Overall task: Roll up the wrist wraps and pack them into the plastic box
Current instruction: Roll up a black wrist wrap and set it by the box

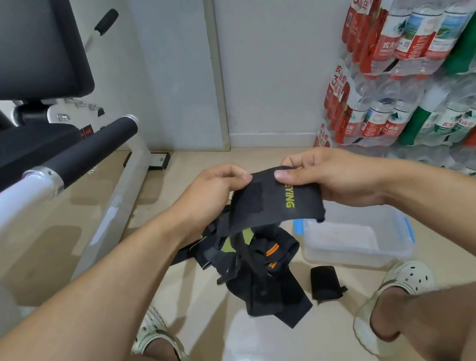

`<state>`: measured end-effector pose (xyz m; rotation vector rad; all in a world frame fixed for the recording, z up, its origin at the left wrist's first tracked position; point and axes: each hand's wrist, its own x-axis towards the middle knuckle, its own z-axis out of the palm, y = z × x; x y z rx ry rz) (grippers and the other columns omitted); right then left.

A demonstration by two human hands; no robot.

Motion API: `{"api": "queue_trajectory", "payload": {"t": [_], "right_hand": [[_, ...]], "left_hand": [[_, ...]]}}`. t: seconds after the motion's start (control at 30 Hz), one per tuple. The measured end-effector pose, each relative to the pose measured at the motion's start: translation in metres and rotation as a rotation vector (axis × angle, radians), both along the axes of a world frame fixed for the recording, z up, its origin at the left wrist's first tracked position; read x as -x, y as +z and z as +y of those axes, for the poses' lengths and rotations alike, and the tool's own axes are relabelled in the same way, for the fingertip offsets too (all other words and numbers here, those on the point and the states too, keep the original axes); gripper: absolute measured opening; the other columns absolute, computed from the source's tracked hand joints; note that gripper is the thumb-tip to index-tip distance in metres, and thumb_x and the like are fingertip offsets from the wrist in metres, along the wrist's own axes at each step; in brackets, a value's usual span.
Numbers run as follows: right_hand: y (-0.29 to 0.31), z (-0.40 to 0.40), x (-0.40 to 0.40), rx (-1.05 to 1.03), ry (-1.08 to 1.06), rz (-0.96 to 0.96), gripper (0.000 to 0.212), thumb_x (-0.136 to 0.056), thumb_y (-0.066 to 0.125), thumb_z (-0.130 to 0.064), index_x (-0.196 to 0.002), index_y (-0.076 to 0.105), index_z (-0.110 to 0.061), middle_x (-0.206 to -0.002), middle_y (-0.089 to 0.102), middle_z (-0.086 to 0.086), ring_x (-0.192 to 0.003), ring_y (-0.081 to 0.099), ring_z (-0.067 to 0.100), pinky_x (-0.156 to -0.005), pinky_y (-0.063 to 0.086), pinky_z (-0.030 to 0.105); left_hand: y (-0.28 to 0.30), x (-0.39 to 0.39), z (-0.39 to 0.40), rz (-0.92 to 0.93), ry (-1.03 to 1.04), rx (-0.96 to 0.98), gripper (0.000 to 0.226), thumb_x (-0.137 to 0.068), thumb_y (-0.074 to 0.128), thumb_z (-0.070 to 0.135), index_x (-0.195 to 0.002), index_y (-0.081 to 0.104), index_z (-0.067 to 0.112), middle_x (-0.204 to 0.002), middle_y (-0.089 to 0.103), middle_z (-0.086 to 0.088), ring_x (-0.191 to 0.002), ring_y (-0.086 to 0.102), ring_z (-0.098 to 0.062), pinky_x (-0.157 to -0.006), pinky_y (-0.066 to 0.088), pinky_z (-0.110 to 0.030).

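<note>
I hold a black wrist wrap (268, 203) with yellow-green lettering stretched flat in front of me. My left hand (211, 194) pinches its far left corner, and my right hand (329, 175) pinches its far right edge with the thumb on top. The wrap's loose tail hangs down toward a heap of black wraps (260, 273) with orange and green marks on the floor. One rolled black wrap (324, 283) lies on the floor in front of the clear plastic box (392, 237), which has blue clips and nothing visible inside.
A white exercise bench (43, 177) with black pads fills the left side. Stacked packs of water bottles (430, 62) line the right wall. My feet in pale sandals (403, 288) stand on the tiled floor on both sides of the heap.
</note>
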<state>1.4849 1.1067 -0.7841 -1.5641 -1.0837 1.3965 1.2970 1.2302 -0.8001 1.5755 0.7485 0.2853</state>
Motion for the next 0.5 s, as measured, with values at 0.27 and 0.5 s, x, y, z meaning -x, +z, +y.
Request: {"api": "queue_trajectory", "payload": {"t": [0.27, 0.5], "right_hand": [[-0.003, 0.006, 0.015, 0.022, -0.336, 0.260, 0.015, -0.100, 0.063, -0.024, -0.107, 0.066, -0.011, -0.105, 0.073, 0.012, -0.091, 0.071, 0.019, -0.071, 0.061, 0.031], [0.008, 0.005, 0.016, -0.111, -0.277, 0.239, 0.035, -0.098, 0.065, -0.018, -0.131, 0.062, -0.007, -0.121, 0.074, 0.009, -0.107, 0.073, 0.019, -0.081, 0.059, 0.028]], "left_hand": [[0.000, 0.001, -0.006, -0.104, -0.074, -0.063, 0.057, -0.071, 0.091, 0.034, -0.123, 0.068, 0.026, -0.124, 0.070, 0.013, -0.114, 0.066, -0.001, -0.090, 0.052, -0.015], [-0.007, -0.005, -0.010, -0.232, -0.014, -0.104, 0.035, -0.088, 0.077, 0.017, -0.121, 0.068, 0.022, -0.112, 0.077, 0.004, -0.107, 0.071, -0.012, -0.095, 0.053, -0.029]]}}
